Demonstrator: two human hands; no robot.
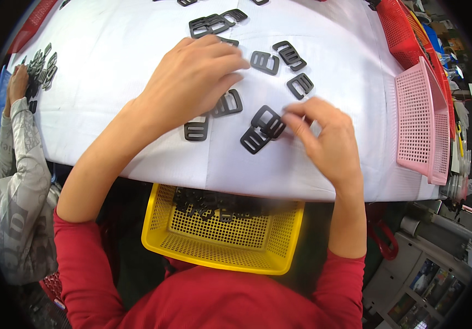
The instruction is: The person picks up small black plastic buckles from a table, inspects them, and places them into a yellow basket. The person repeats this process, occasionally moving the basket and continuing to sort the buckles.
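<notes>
Right grip (323, 137) pinches black buckle (267, 122); left hand (194, 77) flat, open among loose buckles (289, 55)

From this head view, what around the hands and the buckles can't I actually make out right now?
- Under the left hand: its palm covers the table, so any black buckles beneath it are hidden.
- Right hand: the fingertips cover the edge of the buckle pair, so the grip is unclear.
- Yellow basket: its far part lies under the table edge, and the contents are blurred.
- Top edge: some buckles are cut off.
</notes>
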